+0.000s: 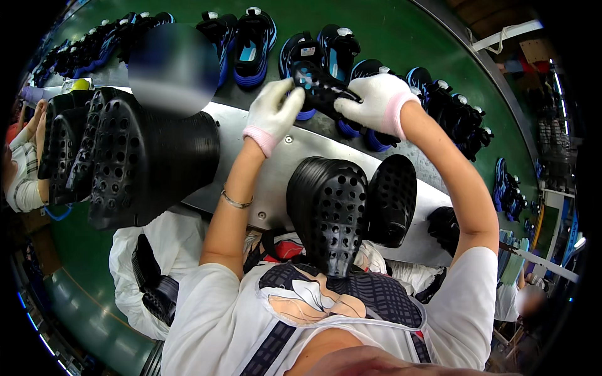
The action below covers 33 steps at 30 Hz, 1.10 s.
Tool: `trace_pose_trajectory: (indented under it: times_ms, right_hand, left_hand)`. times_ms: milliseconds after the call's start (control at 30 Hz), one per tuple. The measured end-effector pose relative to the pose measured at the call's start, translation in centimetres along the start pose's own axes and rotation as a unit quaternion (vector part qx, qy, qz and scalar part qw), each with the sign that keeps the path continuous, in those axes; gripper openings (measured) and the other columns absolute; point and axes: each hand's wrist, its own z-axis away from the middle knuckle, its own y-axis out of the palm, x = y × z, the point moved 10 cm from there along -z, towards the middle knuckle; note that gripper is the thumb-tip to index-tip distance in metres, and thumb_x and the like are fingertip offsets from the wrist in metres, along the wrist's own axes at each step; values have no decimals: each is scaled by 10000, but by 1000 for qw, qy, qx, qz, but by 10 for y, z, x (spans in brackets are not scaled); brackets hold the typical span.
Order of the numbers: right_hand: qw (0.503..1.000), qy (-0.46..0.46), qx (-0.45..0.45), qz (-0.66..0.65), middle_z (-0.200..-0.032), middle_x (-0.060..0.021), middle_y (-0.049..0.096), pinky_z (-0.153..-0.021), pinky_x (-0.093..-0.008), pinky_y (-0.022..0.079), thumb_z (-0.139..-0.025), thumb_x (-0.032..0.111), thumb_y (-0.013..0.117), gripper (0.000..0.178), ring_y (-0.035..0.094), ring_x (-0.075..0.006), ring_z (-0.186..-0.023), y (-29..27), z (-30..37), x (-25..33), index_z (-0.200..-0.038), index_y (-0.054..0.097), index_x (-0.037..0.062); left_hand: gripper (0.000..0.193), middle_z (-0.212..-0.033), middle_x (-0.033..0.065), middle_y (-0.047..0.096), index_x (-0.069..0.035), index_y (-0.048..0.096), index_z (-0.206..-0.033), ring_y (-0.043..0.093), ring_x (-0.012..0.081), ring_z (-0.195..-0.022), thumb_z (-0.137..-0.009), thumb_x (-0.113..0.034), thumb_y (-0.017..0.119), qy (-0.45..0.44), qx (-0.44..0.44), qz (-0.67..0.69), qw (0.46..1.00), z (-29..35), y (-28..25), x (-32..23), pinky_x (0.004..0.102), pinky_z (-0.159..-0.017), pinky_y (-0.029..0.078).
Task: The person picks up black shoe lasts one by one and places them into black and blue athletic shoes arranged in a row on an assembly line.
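A thin black shoe insert (318,88) dotted with holes is held above the shoes at the top middle. My right hand (378,103), in a white glove with a pink cuff, is closed on the insert's right end. At its left end is my left hand (274,113), gloved alike, with bent fingers pinching the edge. Just beyond the insert are black and blue sports shoes (302,50). Nearer to me, a nested stack of the same kind of inserts (332,213) stands on the metal ledge (257,182), and a smaller stack (394,197) leans beside it.
Large stacks of black inserts (157,163) fill the ledge at the left. Rows of shoes (254,47) run along the green conveyor belt (376,25). Another black piece (444,229) lies by my right forearm. At the far left, a co-worker's arms (31,135) show.
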Motion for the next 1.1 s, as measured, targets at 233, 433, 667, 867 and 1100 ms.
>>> trace_pose_trajectory:
  times_ms: [233,433,667,867,1100]
  right_hand:
    - [998,-5,63,5,-725,-191,631,-685,-384,501,-771,503,582,556,620,-292,-696,-4,-60,-11,-868,686,-34]
    - [994,30,49,97,-761,-188,663,-691,-383,521,-724,416,590,479,647,-299,-722,-14,-103,2,-861,705,-29]
    - [992,69,79,75,-997,-170,692,-781,-391,537,-757,334,548,468,679,-308,-897,-4,-111,6,-1081,687,27]
    - [993,27,-7,117,-999,-169,692,-809,-411,531,-874,394,483,430,667,-335,-934,12,-139,35,-1009,712,55]
    - [985,15,-40,169,-1148,-67,684,-769,-378,552,-825,181,641,294,666,-226,-1036,33,-158,46,-1107,703,128]
  left_hand:
    - [226,-1044,87,615,-110,660,-985,575,317,-964,-848,-287,627,58,124,-267,954,-8,46,6,441,-842,487]
    - [277,-1027,123,625,-100,678,-1043,585,343,-974,-852,-294,627,16,119,-288,950,-19,50,16,431,-839,474]
    - [282,-1067,144,619,-87,682,-1044,593,355,-991,-868,-295,611,-13,162,-320,933,-26,57,28,429,-859,479]
    - [300,-1069,169,639,-62,676,-1041,596,369,-991,-870,-298,607,-38,194,-311,930,-30,53,41,425,-860,486]
    - [357,-995,201,673,-52,690,-1027,627,378,-947,-870,-361,602,-140,309,-388,857,-34,58,52,429,-843,511]
